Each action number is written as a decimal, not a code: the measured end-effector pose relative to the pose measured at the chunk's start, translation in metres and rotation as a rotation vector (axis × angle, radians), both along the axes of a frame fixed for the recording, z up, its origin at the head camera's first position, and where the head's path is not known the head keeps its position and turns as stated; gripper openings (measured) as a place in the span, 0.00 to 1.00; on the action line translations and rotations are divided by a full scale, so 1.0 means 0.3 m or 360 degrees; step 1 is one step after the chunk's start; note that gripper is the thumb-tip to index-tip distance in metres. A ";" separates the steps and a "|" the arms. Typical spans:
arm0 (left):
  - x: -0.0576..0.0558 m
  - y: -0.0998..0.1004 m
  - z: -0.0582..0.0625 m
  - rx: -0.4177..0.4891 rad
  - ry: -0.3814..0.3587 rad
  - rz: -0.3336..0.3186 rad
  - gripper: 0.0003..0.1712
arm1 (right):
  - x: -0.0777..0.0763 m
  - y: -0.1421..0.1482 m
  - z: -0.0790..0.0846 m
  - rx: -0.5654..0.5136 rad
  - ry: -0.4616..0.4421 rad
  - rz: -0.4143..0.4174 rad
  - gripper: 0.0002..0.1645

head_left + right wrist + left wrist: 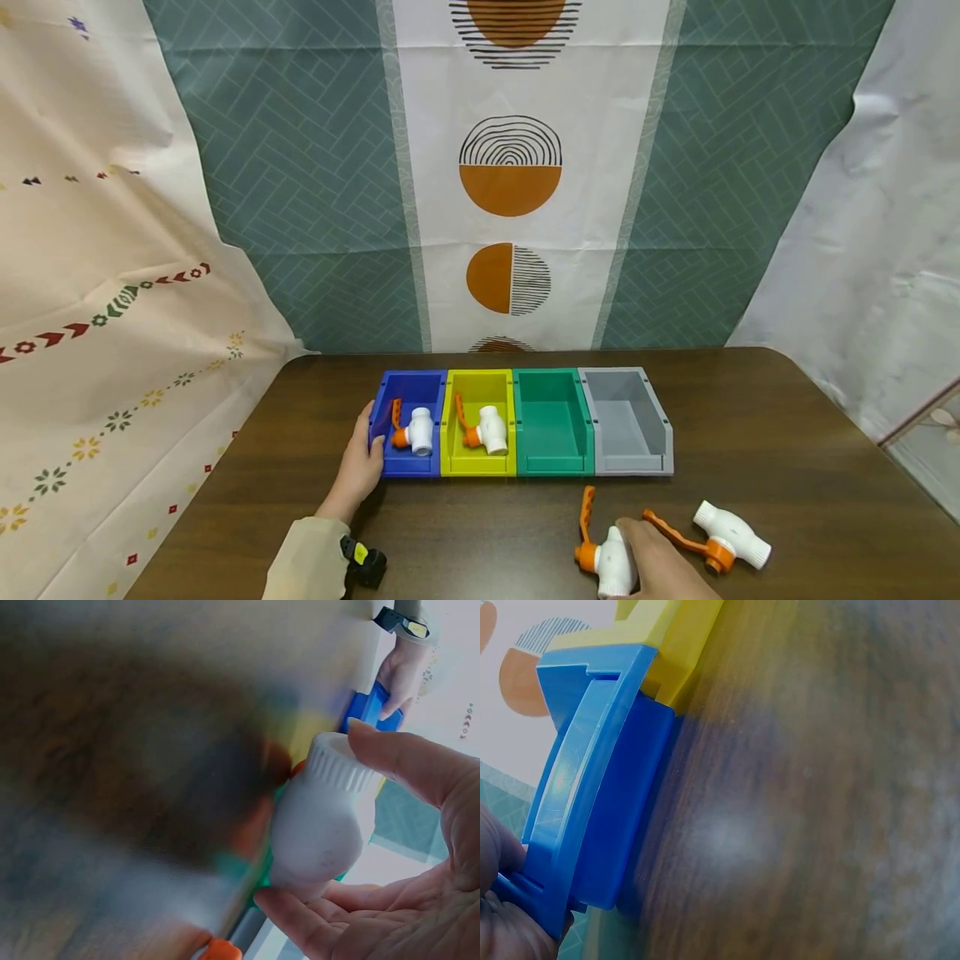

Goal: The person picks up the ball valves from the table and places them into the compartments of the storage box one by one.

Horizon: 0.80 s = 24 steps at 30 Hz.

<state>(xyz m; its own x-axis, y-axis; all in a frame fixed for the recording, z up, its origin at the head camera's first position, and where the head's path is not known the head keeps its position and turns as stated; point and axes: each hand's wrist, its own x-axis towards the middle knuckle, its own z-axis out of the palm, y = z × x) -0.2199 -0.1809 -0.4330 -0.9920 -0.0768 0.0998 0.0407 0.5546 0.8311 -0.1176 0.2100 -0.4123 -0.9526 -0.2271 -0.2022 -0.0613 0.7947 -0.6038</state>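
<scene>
My left hand (360, 467) grips the left wall of the blue bin (377, 462); the left wrist view shows the thumb and fingers on either side of that wall. With thumb and fingertips at its two ends, my right hand (660, 562) pinches a white ball valve (615, 567) with an orange handle (586, 512). In the right wrist view the valve (319, 825) appears off the table. Another ball valve (731, 537) lies on the table just right of that hand. One valve (422, 432) sits in the blue bin and one (492, 431) in the yellow bin (480, 468).
The green bin (555, 467) and the grey bin (630, 467) continue the joined row to the right, with bare floors. Brown wooden table (465, 533) surrounds the row. Patterned cloth (510, 183) hangs behind the table's far edge.
</scene>
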 end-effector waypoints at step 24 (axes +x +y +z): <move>0.004 -0.002 0.006 0.0096 0.0003 0.0059 0.33 | 0.039 0.008 0.062 0.0087 0.0328 0.0259 0.55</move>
